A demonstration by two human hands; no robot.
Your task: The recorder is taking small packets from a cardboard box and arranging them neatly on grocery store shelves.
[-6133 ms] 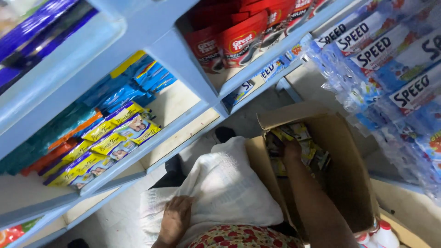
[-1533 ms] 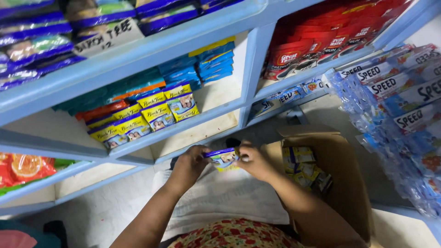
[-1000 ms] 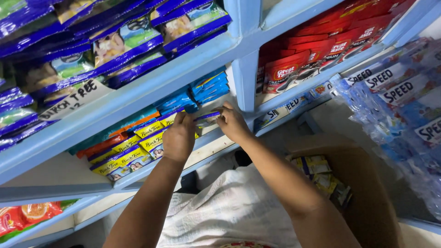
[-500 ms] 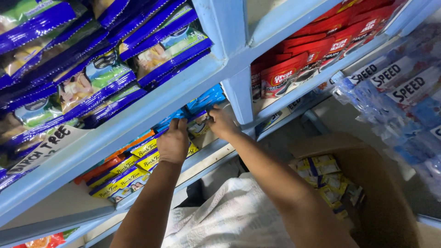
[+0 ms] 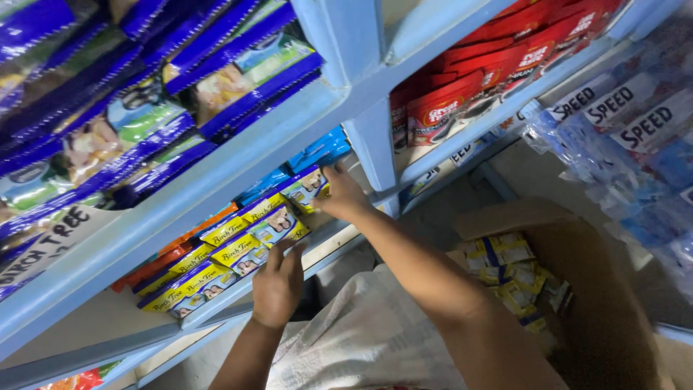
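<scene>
My right hand (image 5: 345, 196) reaches onto the pale blue shelf (image 5: 216, 180) and grips a yellow-and-purple snack packet (image 5: 307, 188) at the right end of a row of like packets (image 5: 216, 253). My left hand (image 5: 277, 283) rests with its fingertips against the front packet (image 5: 283, 227) of that row, fingers apart. Behind the row lie blue packets (image 5: 317, 150) and orange ones (image 5: 155, 263).
An open cardboard box (image 5: 577, 303) with several of the same packets (image 5: 516, 274) stands at lower right. Purple bags (image 5: 144, 108) fill the shelf above, red packs (image 5: 462, 94) the right bay, and wrapped bottle packs (image 5: 635, 144) stack at far right. A white sack (image 5: 368, 347) lies below.
Both hands lifted a packet from the box area up to the shelf. The right hand now sets it at the row's end, and the left hand has dropped back to the front packets.
</scene>
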